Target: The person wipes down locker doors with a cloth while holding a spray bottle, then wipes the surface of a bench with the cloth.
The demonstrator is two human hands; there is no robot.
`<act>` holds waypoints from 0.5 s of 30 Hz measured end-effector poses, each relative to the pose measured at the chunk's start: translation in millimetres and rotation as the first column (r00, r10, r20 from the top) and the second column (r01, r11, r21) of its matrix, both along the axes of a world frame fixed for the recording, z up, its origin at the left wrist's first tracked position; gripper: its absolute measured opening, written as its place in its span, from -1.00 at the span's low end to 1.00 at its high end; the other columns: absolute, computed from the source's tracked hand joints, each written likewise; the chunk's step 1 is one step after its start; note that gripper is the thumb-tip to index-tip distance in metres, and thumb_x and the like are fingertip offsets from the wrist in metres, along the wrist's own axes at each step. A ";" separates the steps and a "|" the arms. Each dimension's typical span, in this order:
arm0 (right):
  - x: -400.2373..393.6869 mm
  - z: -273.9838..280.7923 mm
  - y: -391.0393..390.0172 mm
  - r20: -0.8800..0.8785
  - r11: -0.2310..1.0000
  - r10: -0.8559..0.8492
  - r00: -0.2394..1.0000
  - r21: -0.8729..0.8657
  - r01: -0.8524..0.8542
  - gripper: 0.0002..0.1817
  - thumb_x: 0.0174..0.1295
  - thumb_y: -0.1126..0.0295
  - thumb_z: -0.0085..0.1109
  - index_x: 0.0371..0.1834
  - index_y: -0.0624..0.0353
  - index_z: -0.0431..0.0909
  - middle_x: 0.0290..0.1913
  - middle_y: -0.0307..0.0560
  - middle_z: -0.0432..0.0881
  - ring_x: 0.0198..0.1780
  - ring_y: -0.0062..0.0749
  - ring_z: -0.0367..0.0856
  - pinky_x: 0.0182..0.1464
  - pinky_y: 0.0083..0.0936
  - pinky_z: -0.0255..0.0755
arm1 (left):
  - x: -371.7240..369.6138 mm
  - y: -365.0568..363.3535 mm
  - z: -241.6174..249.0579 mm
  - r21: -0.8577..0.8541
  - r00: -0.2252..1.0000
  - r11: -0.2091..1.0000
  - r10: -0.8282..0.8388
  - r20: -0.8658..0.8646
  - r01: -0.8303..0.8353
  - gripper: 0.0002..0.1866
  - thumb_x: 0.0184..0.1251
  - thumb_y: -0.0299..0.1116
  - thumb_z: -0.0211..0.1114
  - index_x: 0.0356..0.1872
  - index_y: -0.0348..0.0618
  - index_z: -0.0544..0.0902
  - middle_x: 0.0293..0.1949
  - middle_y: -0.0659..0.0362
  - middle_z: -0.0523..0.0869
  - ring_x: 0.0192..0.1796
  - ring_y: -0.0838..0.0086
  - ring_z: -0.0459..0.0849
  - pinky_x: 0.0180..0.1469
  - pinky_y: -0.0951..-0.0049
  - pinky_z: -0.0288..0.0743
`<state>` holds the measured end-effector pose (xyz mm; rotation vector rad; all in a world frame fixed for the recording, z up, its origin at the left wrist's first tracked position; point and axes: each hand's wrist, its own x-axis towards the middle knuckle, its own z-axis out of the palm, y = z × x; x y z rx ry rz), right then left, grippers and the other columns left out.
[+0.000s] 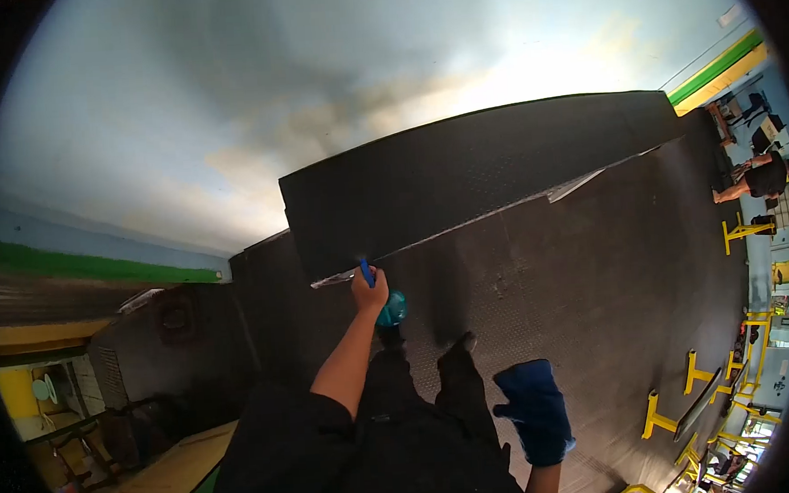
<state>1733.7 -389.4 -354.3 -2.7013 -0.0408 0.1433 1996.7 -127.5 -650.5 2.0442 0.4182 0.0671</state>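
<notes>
Ahead of me, my left hand [370, 294] is closed around the blue trigger head [366, 270] of a spray bottle. The bottle's rounded teal body [392, 309] shows just below the fist. The nozzle end overlaps the near edge of a long black rubber-covered ledge [462, 171] in this view. Lower right, a dark blue cloth [535, 409], mitt-like in outline, covers my right hand [549, 463] down to the wrist. Its fingers are hidden under the fabric, which hangs over the floor apart from the ledge.
Black textured matting [575, 291] covers the floor around my feet. A pale wall [252, 84] rises behind the ledge. Yellow-framed gym benches [658, 416] stand to the right, and a person [766, 176] is at the far right. A ragged strip [574, 186] sticks out along the ledge's lower edge.
</notes>
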 end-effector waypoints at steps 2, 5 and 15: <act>6.7 1.8 7.8 -0.009 1.000 -0.027 1.000 0.010 0.027 -0.52 0.27 0.38 0.20 0.28 0.23 0.54 0.21 0.07 0.63 0.16 -0.21 0.66 0.22 -0.35 0.51 | 9.7 -0.1 -2.2 0.040 0.989 0.998 0.052 -0.136 -0.046 -0.79 0.31 -0.28 0.37 -0.19 -0.19 0.64 -0.27 0.03 0.77 -0.11 0.11 0.79 -0.02 0.19 0.61; 22.1 4.5 20.0 -0.010 0.998 -0.056 0.998 0.022 0.056 -0.52 0.27 0.37 0.21 0.28 0.22 0.55 0.20 0.07 0.63 0.17 -0.20 0.66 0.22 -0.33 0.50 | 13.5 -7.0 -3.1 -0.033 0.992 0.999 0.018 -0.126 -0.022 -0.75 0.32 -0.21 0.39 -0.22 -0.19 0.64 -0.29 0.01 0.77 -0.14 0.08 0.79 -0.05 0.17 0.60; 53.4 21.3 28.0 -0.013 0.998 -0.050 0.999 0.029 0.051 -0.53 0.28 0.35 0.26 0.28 0.17 0.58 0.17 0.09 0.64 0.18 -0.18 0.64 0.25 -0.25 0.47 | 48.8 -103.1 6.8 -0.193 0.953 0.934 -0.305 0.002 0.299 -0.75 0.32 -0.19 0.35 -0.27 -0.20 0.62 -0.31 -0.04 0.77 -0.16 -0.02 0.77 -0.07 0.06 0.59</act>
